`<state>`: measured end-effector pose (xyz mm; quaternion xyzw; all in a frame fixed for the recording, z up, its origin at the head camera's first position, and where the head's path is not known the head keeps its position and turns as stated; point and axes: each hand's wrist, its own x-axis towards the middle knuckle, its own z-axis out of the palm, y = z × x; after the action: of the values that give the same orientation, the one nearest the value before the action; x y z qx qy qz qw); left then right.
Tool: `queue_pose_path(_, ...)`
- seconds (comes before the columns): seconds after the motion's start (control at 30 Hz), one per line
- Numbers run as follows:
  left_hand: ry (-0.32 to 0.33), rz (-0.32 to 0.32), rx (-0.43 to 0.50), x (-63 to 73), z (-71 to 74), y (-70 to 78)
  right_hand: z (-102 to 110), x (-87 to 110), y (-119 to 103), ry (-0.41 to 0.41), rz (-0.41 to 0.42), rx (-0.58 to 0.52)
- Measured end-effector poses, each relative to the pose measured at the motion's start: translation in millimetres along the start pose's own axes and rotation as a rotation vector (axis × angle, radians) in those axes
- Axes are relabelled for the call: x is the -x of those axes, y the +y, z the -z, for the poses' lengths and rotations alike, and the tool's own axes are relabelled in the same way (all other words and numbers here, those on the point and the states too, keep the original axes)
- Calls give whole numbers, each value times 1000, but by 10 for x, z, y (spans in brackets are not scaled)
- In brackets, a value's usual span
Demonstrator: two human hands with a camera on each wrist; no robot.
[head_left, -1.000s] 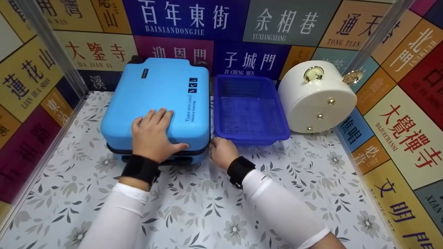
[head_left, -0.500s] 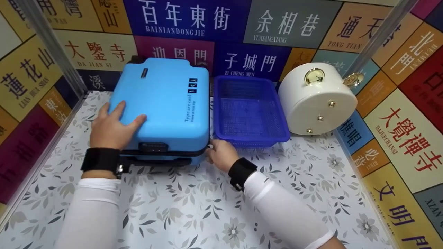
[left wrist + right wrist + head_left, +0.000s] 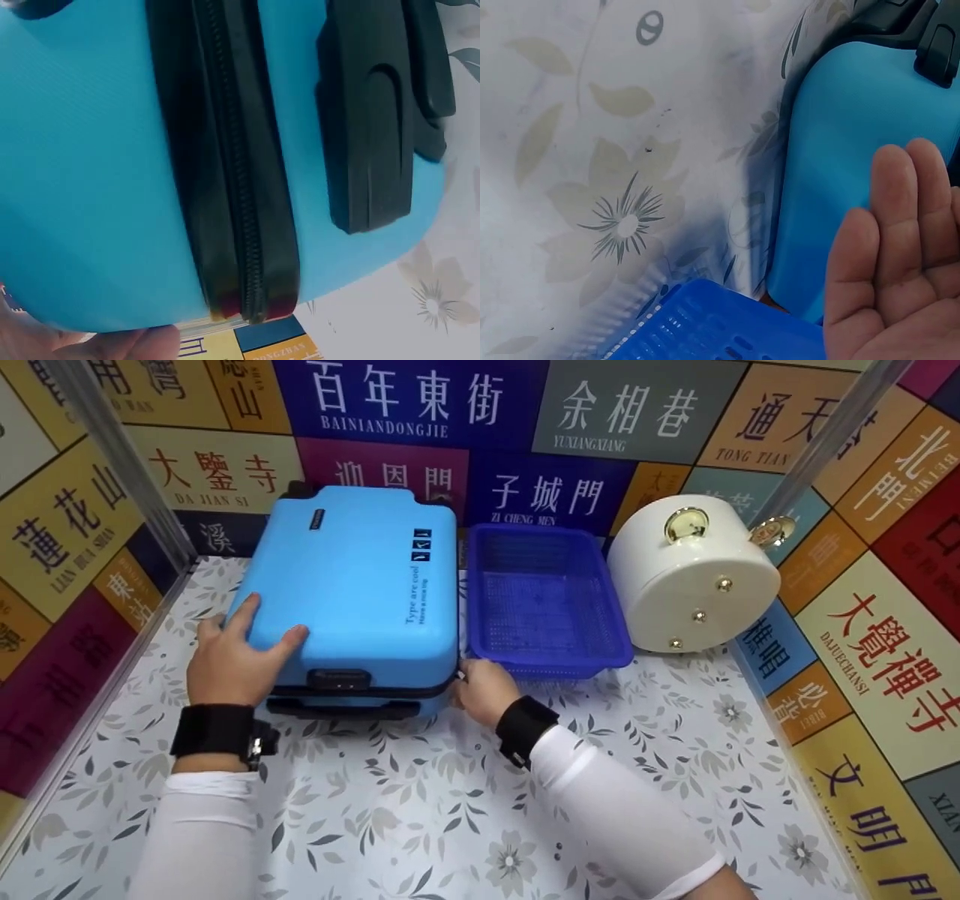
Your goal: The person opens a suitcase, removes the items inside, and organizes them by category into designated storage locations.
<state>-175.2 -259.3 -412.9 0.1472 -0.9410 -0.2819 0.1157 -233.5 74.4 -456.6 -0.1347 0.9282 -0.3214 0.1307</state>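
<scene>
A light blue hard-shell suitcase (image 3: pixel 352 577) lies flat at the left of the head view. Its black zipper (image 3: pixel 240 165) and a black handle (image 3: pixel 371 120) show close up in the left wrist view. My left hand (image 3: pixel 229 660) rests spread on the suitcase's front left corner, thumb on the lid. At the front right corner my right hand (image 3: pixel 484 690) pinches a small zipper pull (image 3: pixel 461 676), mostly covered by the fingers. In the right wrist view several fingers (image 3: pixel 896 195) lie beside the blue shell; the fingertips at the zipper are out of that frame.
A blue plastic basket (image 3: pixel 626 654) stands just right of the suitcase, close to my right hand. Beyond it is a round white box (image 3: pixel 694 577) with gold knobs. A floral cloth (image 3: pixel 420 825) covers the table, and printed panels (image 3: pixel 405 397) wall it in.
My left hand has moved from the middle of the suitcase's front edge to its front left corner. The right hand stays at the front right corner with hardly any movement.
</scene>
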Motion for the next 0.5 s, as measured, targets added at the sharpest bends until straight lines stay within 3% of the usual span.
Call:
queue_pose_path(0.13,45,-8,-5,106,-42,-10,17,-4,9,12,-20,12)
queue_pose_path(0.3,82,6,-40,341,-61,26,71,-36,26,31,-51,28)
queue_pose_path(0.5,111,-101,32,411,-102,105,142,19,44,59,-32,72)
